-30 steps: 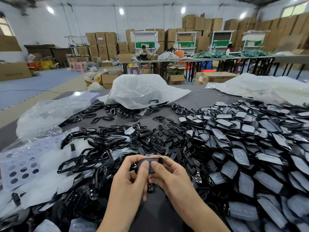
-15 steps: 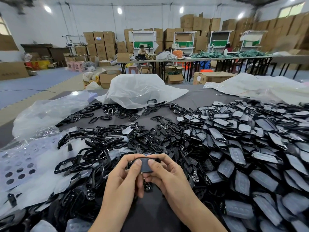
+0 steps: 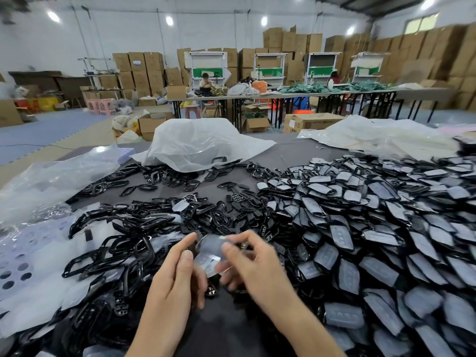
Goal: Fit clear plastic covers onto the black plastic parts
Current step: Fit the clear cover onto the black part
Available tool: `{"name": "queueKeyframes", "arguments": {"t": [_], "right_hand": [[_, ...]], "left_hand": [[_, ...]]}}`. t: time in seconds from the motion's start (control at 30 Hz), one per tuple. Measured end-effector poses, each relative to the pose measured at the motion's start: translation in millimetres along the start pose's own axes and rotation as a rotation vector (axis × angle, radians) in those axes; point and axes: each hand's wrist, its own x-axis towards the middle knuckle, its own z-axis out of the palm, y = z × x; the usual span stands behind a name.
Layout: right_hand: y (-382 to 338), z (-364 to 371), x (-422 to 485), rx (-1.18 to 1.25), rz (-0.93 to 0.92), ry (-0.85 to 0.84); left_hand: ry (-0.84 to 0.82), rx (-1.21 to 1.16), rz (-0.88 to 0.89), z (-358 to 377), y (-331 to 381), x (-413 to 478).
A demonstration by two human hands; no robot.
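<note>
Loose black plastic frames heap at the grey table's left edge. Near its front edge, the left hand and right hand each pinch a blurred thin clear plastic cover between them. Likely light, bendy, slick: hold it by the rim.

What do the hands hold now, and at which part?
Left hand pinches a covered part at its left edge, right hand at its right edge.

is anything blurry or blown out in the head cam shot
Head view: the left hand, right hand and the held part are motion-blurred; ceiling lamps blow out white; the wide lens bends and smears the frame edges; the pile of covered parts mid-frame is sharp.
</note>
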Motion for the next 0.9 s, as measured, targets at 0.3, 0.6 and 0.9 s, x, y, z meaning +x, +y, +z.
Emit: {"name": "queueKeyframes", "arguments": {"t": [0.3, 0.6, 0.9], "right_hand": [[-73.9, -122.5, 47.1, 0.190, -0.135, 0.830], [-17.7, -37.1, 43.5, -0.571, -0.160, 0.332], [21.9, 1.3, 114.1, -1.149, 0.063, 0.048]], "left_hand": [[-0.224, 0.859, 0.382, 6.9, -12.6, -11.7], [-0.135, 1.233, 0.325, -0.3, -28.8, 12.9], [-0.031, 1.148, 0.297, -6.5, -34.4, 18.2]]}}
